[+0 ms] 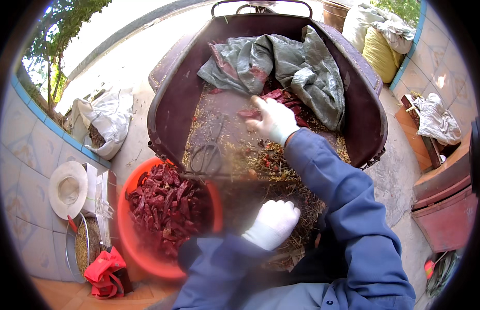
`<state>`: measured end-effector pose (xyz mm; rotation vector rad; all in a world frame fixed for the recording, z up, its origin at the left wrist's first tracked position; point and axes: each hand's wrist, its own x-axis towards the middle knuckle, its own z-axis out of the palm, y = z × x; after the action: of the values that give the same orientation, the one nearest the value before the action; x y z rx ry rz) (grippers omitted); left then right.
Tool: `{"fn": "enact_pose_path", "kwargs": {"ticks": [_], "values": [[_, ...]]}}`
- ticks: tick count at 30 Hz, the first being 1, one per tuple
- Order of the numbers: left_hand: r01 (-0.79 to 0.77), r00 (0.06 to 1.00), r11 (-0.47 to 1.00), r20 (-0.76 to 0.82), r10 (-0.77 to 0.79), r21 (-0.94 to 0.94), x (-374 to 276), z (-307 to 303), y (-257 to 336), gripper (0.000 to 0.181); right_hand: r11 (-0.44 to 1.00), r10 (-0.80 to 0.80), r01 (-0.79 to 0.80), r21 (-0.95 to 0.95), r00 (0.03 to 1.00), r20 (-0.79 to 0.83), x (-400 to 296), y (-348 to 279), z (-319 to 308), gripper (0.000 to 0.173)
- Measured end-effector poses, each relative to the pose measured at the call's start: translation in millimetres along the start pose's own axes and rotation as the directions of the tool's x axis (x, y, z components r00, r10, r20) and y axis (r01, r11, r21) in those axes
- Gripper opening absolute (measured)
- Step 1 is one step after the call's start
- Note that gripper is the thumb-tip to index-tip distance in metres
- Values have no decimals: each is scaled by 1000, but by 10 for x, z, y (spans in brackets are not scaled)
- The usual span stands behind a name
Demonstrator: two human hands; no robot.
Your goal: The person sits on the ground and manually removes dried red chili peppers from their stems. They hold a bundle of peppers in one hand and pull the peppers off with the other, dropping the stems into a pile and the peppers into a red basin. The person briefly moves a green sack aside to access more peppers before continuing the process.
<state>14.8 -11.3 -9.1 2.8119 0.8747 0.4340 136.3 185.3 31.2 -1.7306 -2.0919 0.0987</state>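
Note:
My right hand, in a white glove, reaches into the bed of a maroon metal cart. Its thumb and fingers are apart around the end of a dried red chili, beside a small pile of dried chilies. My left hand, also gloved, is curled above a heap of dry stems, nearer to me than the cart's edge. Whatever its fingers might hold is hidden. Left of it stands an orange-red basin filled with dried red chilies.
A grey-green woven sack covers the chilies at the back of the bed. Scissors lie among scattered seeds. A white sack, a straw hat and a red bag are at left. A red box stands at right.

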Motion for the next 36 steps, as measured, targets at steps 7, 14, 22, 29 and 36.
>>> {"fn": "enact_pose_path", "kwargs": {"ticks": [7,14,22,29,36], "values": [[23,999,1000,22,-23,8,41,5,-18,8,895,443,-443,-48,874,199,680,830,340,99],[24,999,1000,36,-24,4,70,20,-70,8,982,185,-169,-85,955,234,491,726,381,72],[9,997,999,-74,-6,42,217,-13,-51,8,990,-142,139,31,940,309,-328,561,38,66],[120,981,990,-159,-108,73,292,-73,-348,9,987,-155,156,-29,987,43,-548,899,-105,33],[129,977,984,-186,-105,126,262,-100,-381,6,973,-203,182,-145,967,-151,-787,1154,113,28]]}}
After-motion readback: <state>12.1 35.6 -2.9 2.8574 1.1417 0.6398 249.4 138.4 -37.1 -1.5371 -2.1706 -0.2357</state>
